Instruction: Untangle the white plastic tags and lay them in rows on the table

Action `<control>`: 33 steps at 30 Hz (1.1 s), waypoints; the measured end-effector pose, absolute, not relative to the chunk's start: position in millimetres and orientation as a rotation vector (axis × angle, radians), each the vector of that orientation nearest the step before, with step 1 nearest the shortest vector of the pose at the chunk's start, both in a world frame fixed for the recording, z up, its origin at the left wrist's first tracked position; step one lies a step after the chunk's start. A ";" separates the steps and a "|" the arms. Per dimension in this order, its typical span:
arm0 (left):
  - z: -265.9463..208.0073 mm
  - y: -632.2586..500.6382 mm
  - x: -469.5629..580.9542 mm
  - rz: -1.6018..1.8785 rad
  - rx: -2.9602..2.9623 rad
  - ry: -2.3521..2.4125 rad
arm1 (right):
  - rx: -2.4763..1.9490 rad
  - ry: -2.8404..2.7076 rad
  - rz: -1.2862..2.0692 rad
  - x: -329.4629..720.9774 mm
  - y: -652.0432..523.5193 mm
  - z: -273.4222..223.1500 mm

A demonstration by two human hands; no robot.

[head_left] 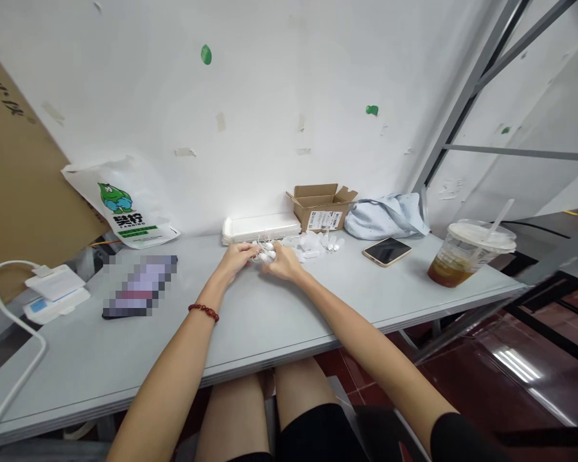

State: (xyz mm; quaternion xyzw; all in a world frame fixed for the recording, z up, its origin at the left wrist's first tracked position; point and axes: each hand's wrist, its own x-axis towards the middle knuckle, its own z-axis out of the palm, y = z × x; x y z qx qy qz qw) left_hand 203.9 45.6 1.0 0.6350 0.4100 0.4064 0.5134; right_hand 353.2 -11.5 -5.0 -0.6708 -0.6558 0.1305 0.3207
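Note:
My left hand [237, 257] and my right hand [284, 262] meet at the far side of the grey table [250, 327], fingers closed around a small cluster of white plastic parts [266, 251] held between them. A loose pile of similar white and clear small parts [318, 243] lies just right of my hands. A red bead bracelet [203, 311] circles my left wrist. What exactly the small pieces are is too small to tell.
A white foam tray [260, 228] and an open cardboard box [320, 206] stand against the wall. A phone [386, 251], an iced drink cup with straw [467, 252], a light blue cloth [385, 215], a printed plastic bag [125, 205], a white charger with cable [55, 292] also sit here.

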 end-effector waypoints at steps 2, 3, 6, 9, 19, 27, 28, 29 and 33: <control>0.6 45.8 203.0 0.969 1.542 0.956 | -1.751 -1.738 0.343 354.2 -10.8 -5.8; 0.5 46.0 202.5 0.958 1.549 0.945 | -1.745 -1.746 0.347 354.6 -10.6 -6.2; -0.2 46.6 203.0 0.952 1.556 0.927 | -1.732 -1.765 0.375 355.5 -10.4 -6.1; -2.2 46.4 207.5 1.031 1.533 0.911 | -1.727 -1.746 0.430 355.1 -10.0 -4.3; -3.0 51.9 203.8 1.290 1.378 1.004 | -1.708 -1.734 0.381 353.8 -9.2 -5.1; -1.5 45.6 204.8 1.169 1.648 0.939 | -1.685 -1.657 0.367 364.9 -10.5 -4.5; -1.3 45.2 206.0 1.158 1.673 0.943 | -1.674 -1.656 0.370 364.8 -11.0 -4.1; -1.2 45.2 206.8 1.149 1.686 0.949 | -1.666 -1.654 0.368 364.4 -11.6 -3.8; -2.1 47.5 207.8 1.129 1.709 0.972 | -1.661 -1.664 0.340 361.9 -13.5 -3.4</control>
